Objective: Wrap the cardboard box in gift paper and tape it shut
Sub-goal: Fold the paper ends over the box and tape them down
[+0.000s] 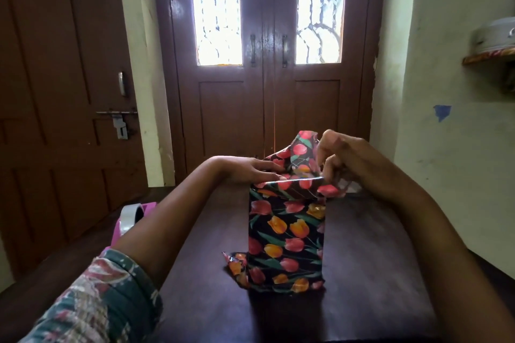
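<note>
Daylight is blazing through the door panes (216, 8), blowing them out and leaving the room dim. The box (287, 234) is casting a soft shadow on the counter (376, 259). Edges are bowing, and the near sleeve (92, 301) is blurring.

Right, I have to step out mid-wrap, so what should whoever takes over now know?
Left grip: rests flat on the gift paper at the box's upper end, fingers straight.
Right grip: pinches the upright paper flap there.
Box: stands on the table, its near side covered in paper. The tape roll sits at the table's left edge, away from both hands.
Done: paper wrapped round the body.
Left: fold down the upper end, fold the loose paper end at the bottom, tape both.
</note>
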A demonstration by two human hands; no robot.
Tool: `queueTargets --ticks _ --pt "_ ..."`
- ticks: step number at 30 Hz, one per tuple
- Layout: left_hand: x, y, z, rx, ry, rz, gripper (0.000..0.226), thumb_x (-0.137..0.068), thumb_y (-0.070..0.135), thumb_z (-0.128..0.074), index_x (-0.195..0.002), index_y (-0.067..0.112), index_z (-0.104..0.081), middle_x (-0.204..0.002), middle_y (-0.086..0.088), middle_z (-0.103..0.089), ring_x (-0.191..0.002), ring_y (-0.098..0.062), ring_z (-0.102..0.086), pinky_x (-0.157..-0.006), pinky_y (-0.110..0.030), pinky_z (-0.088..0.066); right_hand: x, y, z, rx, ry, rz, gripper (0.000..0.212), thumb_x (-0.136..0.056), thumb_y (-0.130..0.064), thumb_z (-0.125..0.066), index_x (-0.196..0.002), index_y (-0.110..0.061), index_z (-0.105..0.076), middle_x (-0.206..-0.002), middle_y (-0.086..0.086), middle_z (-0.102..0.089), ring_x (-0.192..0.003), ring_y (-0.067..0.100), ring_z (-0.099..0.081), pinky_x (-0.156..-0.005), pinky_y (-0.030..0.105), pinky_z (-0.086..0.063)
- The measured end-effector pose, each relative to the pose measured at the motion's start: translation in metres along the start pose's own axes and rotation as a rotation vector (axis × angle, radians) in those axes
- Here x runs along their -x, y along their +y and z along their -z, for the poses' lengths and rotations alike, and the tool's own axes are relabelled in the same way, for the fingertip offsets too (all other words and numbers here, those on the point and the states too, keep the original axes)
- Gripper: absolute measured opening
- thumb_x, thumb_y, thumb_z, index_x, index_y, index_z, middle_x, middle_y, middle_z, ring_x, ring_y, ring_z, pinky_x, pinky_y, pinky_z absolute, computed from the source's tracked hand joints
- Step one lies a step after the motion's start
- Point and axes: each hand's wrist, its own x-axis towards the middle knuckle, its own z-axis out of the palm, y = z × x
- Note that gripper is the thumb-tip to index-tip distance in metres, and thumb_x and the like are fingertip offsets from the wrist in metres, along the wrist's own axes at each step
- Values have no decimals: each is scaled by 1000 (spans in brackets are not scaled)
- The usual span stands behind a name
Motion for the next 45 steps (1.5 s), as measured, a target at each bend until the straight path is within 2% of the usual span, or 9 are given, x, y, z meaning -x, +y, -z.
queueTargets --ticks 4,11,13,18,21,24,30,37,45 --pt "2 2 -3 3 8 -29 47 -97 38 -41 -142 30 -34 -142 -1 -41 -124 -20 -48 -104 -32 -40 -8 -13 0 301 121 123 24 -83 -43 -56 -79 -21 -64 -64 4 -66 -61 22 -65 -63 36 -56" --pt "0 -4 -5 32 12 -53 49 -94 38 -51 -141 32 -37 -139 -4 -48 -120 -21 -53 -105 -40 -42 -49 -12 -7 465 196 -21 17 -77 -35 -72 -83 -20 -65 -77 -6 -64 -71 10 -60 -61 21 -43" --pt "1 -4 -7 40 14 -63 51 -94 40 -49 -142 32 -34 -141 -1 -44 -122 -21 -51 -105 -39 -42 -49 -16 -6 297 130 -111 17 -85 -36 -63 -84 -19 -65 -73 -6 -66 -65 10 -63 -52 15 -46" --pt "-1 -8 -10 6 48 -73 63 -87 55 -50 -143 35 -32 -149 2 -32 -133 -21 -38 -110 -40 -34 -31 -15 -5 371 -485 -414 21 -75 -33 -73 -88 -18 -71 -79 -1 -69 -64 8 -60 -56 19 -46" --pt "0 -8 -10 12 59 -62 62 -87 56 -49 -143 35 -31 -151 3 -28 -134 -21 -36 -110 -39 -34 -25 0 -15 397 -283 -321 15 -73 -36 -74 -73 -22 -69 -76 -2 -66 -71 9 -58 -58 18 -44" --pt "2 -7 -10 6 63 -74 63 -87 56 -49 -144 35 -31 -151 1 -30 -132 -21 -37 -109 -40 -35 -23 6 -24 384 -79 -248 23 -70 -39 -77 -82 -22 -67 -76 -5 -63 -72 9 -56 -59 17 -41" --pt "5 -9 -14 119 66 -65 66 -85 53 -55 -144 34 -31 -147 2 -35 -125 -19 -47 -103 -34 -42 -19 12 -36 464 -221 -286 94 -74 -41 -74 -148 -21 -20 -152 1 -29 -139 19 -26 -107 29 -27" --pt "9 -7 -15 216 45 -94 57 -89 44 -54 -141 30 -35 -130 4 -50 -111 -14 -57 -91 -24 -48 -25 18 -34 506 -394 -396 73 -79 -52 -62 -141 -23 -38 -142 1 -43 -125 17 -42 -95 27 -38" --pt "33 -38 -23 506 529 -127 35 -82 51 -61 -109 28 -63 -106 3 -65 -100 -13 -62 -82 -26 -53 -21 26 -34 446 -331 -388 67 -78 -52 -64 -136 -22 -47 -136 0 -48 -118 15 -46 -88 22 -37"
